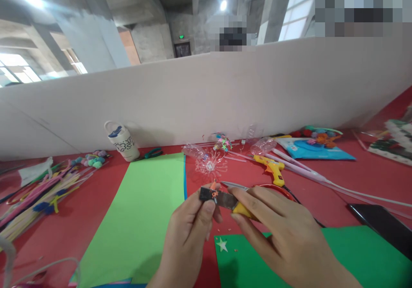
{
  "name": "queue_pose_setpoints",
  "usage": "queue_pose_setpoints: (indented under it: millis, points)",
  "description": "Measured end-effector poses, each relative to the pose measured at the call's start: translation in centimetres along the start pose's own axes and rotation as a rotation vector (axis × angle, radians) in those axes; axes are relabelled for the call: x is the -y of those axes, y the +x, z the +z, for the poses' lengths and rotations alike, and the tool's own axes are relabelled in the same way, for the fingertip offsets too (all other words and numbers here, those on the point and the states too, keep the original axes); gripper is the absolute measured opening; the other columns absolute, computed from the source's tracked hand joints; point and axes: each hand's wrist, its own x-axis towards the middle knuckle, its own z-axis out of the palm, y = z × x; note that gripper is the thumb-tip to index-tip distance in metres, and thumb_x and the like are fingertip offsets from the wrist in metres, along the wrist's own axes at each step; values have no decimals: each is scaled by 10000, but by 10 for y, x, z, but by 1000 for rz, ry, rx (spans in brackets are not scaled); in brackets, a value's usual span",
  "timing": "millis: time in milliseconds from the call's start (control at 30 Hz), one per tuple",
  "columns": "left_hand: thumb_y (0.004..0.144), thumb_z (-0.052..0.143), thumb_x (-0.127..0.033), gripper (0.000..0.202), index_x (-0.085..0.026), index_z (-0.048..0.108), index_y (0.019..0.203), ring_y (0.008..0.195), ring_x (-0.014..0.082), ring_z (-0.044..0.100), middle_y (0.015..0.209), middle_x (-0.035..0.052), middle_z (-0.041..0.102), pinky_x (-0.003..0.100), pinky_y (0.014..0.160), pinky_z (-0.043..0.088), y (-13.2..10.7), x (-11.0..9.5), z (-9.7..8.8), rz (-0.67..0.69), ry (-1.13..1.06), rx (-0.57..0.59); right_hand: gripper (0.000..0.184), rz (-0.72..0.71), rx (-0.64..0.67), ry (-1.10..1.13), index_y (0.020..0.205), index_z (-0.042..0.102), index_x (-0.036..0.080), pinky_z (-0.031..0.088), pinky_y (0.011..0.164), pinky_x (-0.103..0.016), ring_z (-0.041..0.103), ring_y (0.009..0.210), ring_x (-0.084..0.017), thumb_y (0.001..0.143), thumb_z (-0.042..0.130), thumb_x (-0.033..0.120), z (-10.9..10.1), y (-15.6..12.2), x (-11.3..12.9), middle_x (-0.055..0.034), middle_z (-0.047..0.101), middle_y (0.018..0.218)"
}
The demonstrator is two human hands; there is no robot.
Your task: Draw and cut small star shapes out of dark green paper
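Note:
Both hands meet over the red table (154, 236), in front of me. Closed around the yellow handle of a utility knife (227, 200) is my right hand (280, 223); its flat grey blade points left. My left hand (191, 223) pinches a small orange piece (214, 190) between thumb and fingers, and the blade lies against or just behind it. A dark block-like part sits at the blade's left end; whether it belongs to the knife I cannot tell. Just beyond the hands rests a cut clear plastic bottle piece (210, 165) with fringed strips. Red-handled scissors (277, 189) lie partly behind my right hand.
Light green sheet (138, 206) lies left, dark green sheet (350, 253) with a star sticker (222, 244) right. Yellow glue gun (270, 168), black phone (383, 228), white tumbler (124, 142), pliers (152, 153) and pipe cleaners (41, 193) surround them. A white partition (193, 99) stands behind.

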Motion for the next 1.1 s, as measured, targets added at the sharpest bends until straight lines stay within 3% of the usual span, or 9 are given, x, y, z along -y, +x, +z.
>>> queue_pose_setpoints:
  millis: [233, 567, 767, 933, 1100]
  points:
    - [884, 473, -395, 345, -181, 540, 623, 477, 80, 315, 583, -25, 492, 240, 473, 253, 0, -1, 2, 3, 83, -89, 233, -5, -22, -37, 1112, 589, 123, 462, 582, -305, 608, 718, -205, 934, 482, 229, 1, 0, 1, -91, 653, 835]
    - [854, 512, -414, 370, -183, 490, 567, 460, 72, 277, 525, -43, 424, 234, 446, 220, 3, 1, 1, -63, 52, -112, 242, -4, -58, -72, 1113, 594, 116, 470, 585, -308, 622, 703, -200, 935, 482, 235, 3, -1, 2, -86, 660, 820]
    - [876, 478, -417, 264, -182, 595, 853, 430, 63, 306, 549, -55, 475, 214, 432, 240, 7, 4, 1, -90, -43, -47, 260, 84, -149, -169, 1086, 617, 88, 477, 567, -327, 635, 684, -219, 936, 484, 253, 2, 1, -9, -119, 667, 829]
    - [868, 485, -349, 238, -177, 549, 716, 464, 67, 413, 598, -29, 520, 201, 427, 279, 7, 6, 2, -117, -125, -10, 251, 48, -3, 3, 1116, 604, 135, 491, 583, -319, 627, 716, -204, 926, 478, 240, 1, 1, -5, -84, 652, 846]
    - [821, 543, -286, 162, -165, 638, 872, 478, 53, 353, 606, -42, 487, 194, 459, 267, 1, 0, 3, -140, -208, -52, 234, 20, 32, 30, 1108, 597, 137, 476, 571, -320, 606, 712, -205, 905, 506, 210, 0, 0, -1, -70, 634, 818]
